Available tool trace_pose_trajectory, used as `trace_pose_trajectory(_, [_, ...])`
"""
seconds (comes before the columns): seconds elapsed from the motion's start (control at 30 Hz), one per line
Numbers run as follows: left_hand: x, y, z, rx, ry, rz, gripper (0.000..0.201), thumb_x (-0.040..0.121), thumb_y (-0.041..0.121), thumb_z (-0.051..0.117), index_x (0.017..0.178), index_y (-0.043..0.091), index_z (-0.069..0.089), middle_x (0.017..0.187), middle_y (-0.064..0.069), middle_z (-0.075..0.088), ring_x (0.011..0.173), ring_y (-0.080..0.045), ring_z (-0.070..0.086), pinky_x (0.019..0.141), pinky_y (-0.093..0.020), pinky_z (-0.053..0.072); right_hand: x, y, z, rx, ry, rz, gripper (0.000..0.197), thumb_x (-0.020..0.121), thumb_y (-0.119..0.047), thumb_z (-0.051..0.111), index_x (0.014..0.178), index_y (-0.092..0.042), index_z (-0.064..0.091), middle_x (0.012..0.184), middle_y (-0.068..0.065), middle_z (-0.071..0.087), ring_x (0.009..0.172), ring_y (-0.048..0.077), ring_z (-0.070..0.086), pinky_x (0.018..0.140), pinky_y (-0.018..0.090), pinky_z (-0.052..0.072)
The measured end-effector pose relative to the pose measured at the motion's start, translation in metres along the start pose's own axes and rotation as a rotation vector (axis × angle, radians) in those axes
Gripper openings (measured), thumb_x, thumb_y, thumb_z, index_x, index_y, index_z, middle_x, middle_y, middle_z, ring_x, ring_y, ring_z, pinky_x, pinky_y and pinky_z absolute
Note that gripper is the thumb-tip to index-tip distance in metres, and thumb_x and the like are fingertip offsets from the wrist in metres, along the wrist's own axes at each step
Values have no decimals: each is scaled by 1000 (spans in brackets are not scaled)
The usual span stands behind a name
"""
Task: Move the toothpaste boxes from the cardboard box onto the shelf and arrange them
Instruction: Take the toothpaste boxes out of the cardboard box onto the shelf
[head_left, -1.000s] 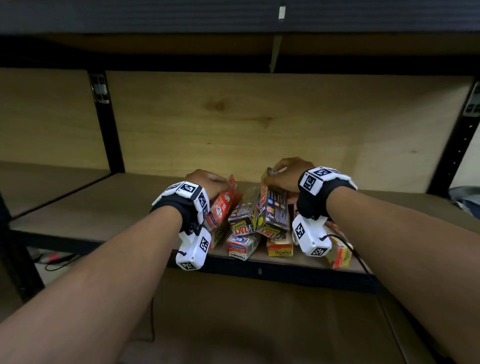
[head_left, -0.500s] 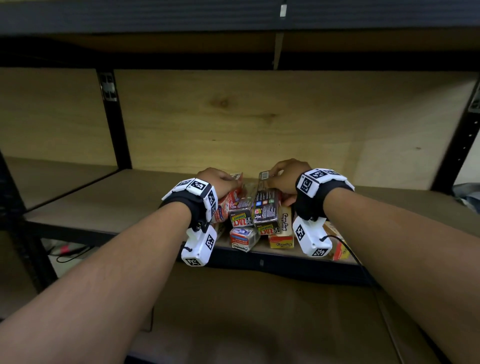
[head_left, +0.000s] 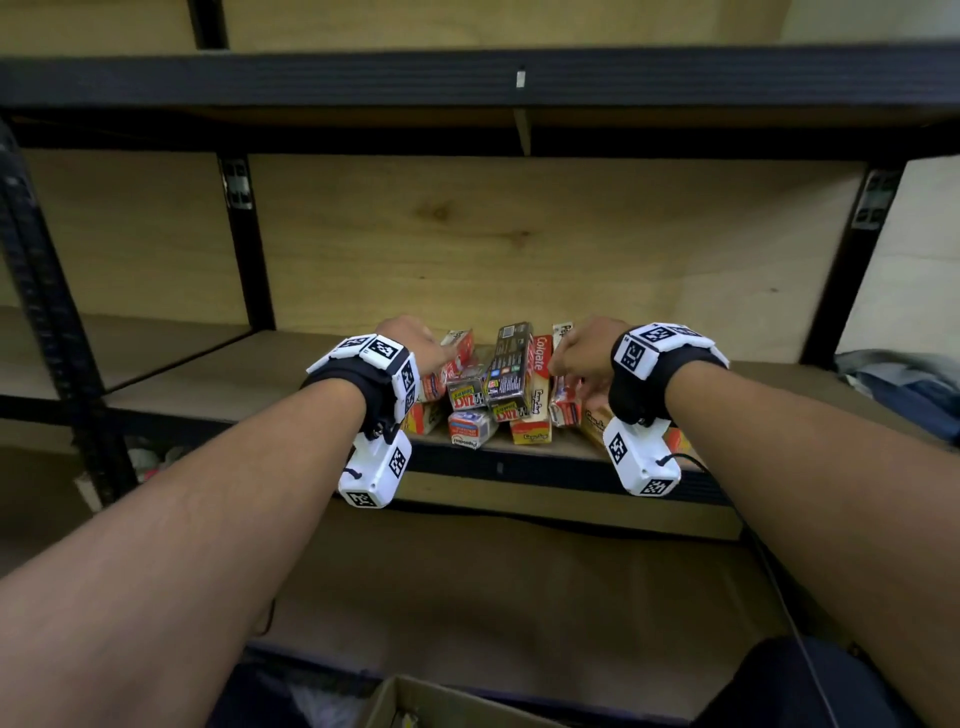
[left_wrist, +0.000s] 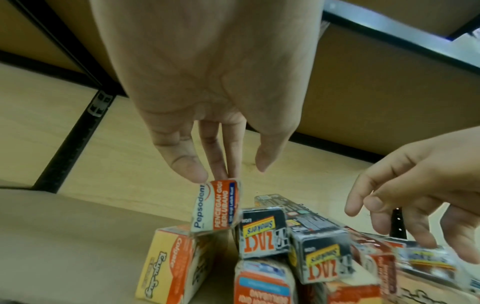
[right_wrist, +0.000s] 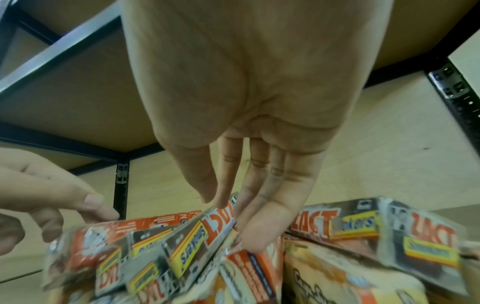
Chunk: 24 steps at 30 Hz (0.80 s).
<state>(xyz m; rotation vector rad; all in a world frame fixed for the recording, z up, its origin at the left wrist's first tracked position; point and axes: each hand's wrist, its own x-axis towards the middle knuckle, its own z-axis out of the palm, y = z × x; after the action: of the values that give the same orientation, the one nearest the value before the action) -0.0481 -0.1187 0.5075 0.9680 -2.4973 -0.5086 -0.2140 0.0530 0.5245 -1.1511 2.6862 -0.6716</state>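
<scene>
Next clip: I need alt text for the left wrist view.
Fingertips of the left hand touch the top end of a tilted Pepsodent box propped on a yellow Colgate box. Black Zact boxes sit jumbled beside it on the shelf; the right hand hovers, fingers spread.

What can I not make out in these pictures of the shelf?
- cardboard box: head view, mostly cut off by the bottom edge.
- left hand and right hand: head view, their own backs hide the fingertips.
- toothpaste boxes: right wrist view, motion blur smears most print.
- Whether the right hand grips a box: same blur.
</scene>
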Motion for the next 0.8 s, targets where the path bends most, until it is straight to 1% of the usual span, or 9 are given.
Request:
trace_pose_trajectory(0.07, [-15,2,-1,-6,18,16,38,90,44,60,96,10,76,90,-8,74,73,-22,63,68,-24,51,-14,7,7,106,-7,13,29,87,-17,69,112,-4,69,99,14,74,65,20,69,46,23,54])
trace_pose_trajectory(0.2, [-48,3,6,-67,59,69,21,90,37,63,92,20,74,89,-1,71,69,-15,59,63,-22,42,-44,16,29,181,-8,9,26,86,-17,70,110,-7,69,91,13,74,58,18,69,38,18,48])
trace_pose_trajectory(0.27, [-66,1,14,-97,47,102,15,90,36,63,91,23,71,92,3,69,65,-10,58,61,-20,42,-57,21,42,202,-37,17,24,87,-17,69,110,-9,68,90,12,74,59,19,70,41,21,50])
trace_pose_trajectory(0.33, [-82,-4,26,-118,12,96,15,89,36,64,87,24,70,91,0,70,62,-12,58,62,-23,50,-70,27,56,207,-102,28,21,88,-17,67,107,-9,68,86,11,72,58,21,68,47,23,52])
trace_pose_trajectory(0.43, [-101,-15,51,-193,-154,32,17,88,37,66,87,21,72,93,-3,72,69,-18,63,66,-30,57,-90,36,75,243,-218,69,17,90,-14,63,99,-1,68,77,14,63,61,27,57,63,35,50])
trace_pose_trajectory(0.53, [-120,-24,75,-211,-312,4,20,90,34,63,95,18,74,98,0,73,78,-21,69,69,-33,59,-102,50,100,321,-279,132,22,90,-14,59,104,-1,69,78,13,62,65,27,54,65,41,50])
trace_pose_trajectory(0.63, [-135,-33,103,-259,-427,-70,21,92,28,61,101,14,73,93,2,71,74,-26,63,66,-34,55,-107,63,129,324,-312,168,19,90,-18,60,101,-7,71,82,13,67,62,26,59,70,46,59])
trace_pose_trajectory(0.7, [-141,-42,123,-264,-481,-119,18,92,26,60,96,16,74,91,0,70,72,-23,57,62,-32,52,-109,69,147,314,-327,186,16,90,-19,63,97,-9,73,89,14,70,67,28,62,74,51,59])
trace_pose_trajectory(0.8, [-145,-58,152,-286,-561,-177,17,94,22,56,91,17,73,89,-1,66,72,-23,52,55,-27,44,-107,80,174,313,-354,215,17,90,-17,63,99,-7,73,96,15,71,69,28,62,74,49,59])
